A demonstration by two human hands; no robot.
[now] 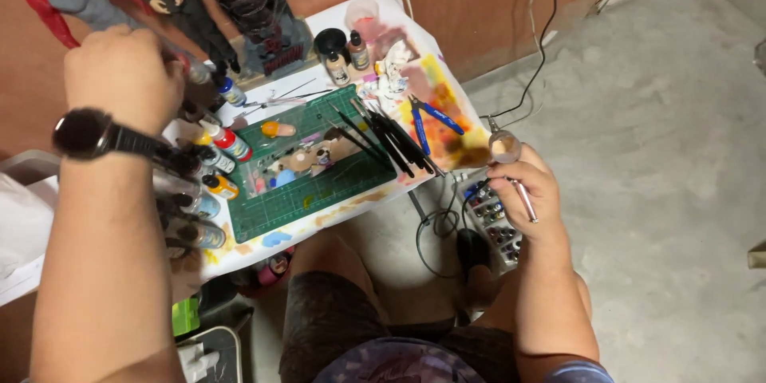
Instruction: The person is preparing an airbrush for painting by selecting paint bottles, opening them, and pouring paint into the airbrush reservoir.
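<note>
Seated over a small paint-stained table (447,140). Right hand (536,191) closed around an airbrush (515,167), cup part-filled with tan paint, body running from upper left to lower right, tip aiming away toward the table. Left hand (124,76) fisted around a small bottle (195,72), raised above bottles (199,191) beside a green mat (319,183). Spraying apparently not underway yet.

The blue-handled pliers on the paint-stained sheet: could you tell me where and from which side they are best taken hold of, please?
Probably by the two blue handles, from above. The blue-handled pliers lie flat on the paint-stained sheet, and their handles splay apart towards the table's near-right edge with bare sheet around them. The jaw end points towards the crumpled tissue and sits close to the black brushes, so it is more crowded.
</note>
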